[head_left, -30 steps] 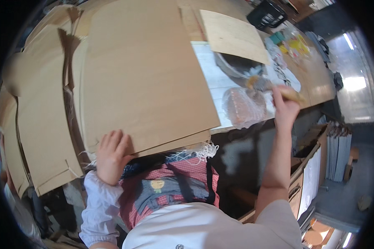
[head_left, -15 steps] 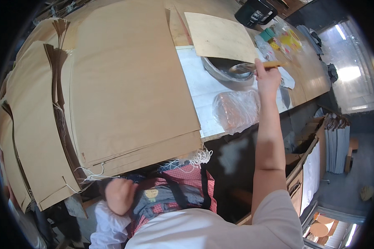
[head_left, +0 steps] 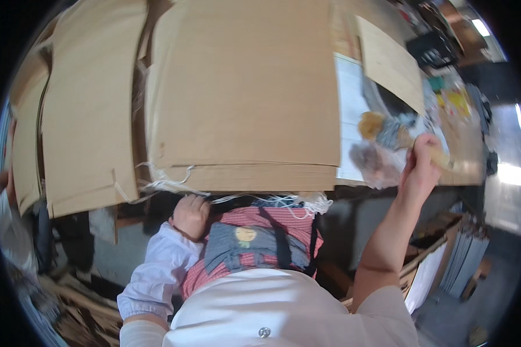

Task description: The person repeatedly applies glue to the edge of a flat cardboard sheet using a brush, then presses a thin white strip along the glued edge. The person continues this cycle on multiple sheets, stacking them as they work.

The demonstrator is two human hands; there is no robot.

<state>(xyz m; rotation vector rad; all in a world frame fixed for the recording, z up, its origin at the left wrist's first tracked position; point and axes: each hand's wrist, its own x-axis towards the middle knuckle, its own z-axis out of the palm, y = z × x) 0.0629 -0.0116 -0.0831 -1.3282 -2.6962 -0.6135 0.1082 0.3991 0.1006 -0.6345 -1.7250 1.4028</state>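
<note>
Thick brush (head_left: 395, 135): pale handle (head_left: 441, 158) in the closed grip of the right hand (head_left: 422, 165), just beside the basin (head_left: 373, 97). Left hand (head_left: 191, 216): curled near white cords (head_left: 157, 183); whether gripping any, cannot tell. Risk: overloaded bristles (head_left: 370, 125) may drip on the kraft-paper stack (head_left: 243, 87). Versus earlier: bristles outside the basin's mouth.

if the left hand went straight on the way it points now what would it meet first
Probably the loose white strings along the near edge of the brown cardboard stack, just ahead of the left hand; depth is unclear, so it might pass beneath that edge instead.
</note>
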